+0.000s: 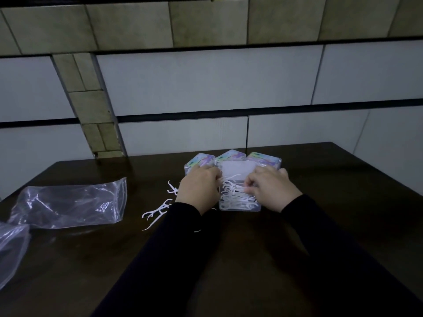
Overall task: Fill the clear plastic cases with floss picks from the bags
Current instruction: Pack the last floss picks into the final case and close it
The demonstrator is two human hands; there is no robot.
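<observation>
A dark brown table (274,259); on it lie two see-through bags (68,202), some loose white floss picks (158,210), one open clear case (239,191), and three shiny cases (231,156) behind it.

- There is one view only, from a wide-angle camera worn on the person's head.
- It looks forward and down over a dark table (263,259), toward a tiled wall (206,83) that fills the upper half.
- It sits close: both dark sleeves run in from the bottom edge, and the left hand (198,189) and right hand (272,191) lie near mid-frame.
- Straight lines bow toward the edges.
</observation>
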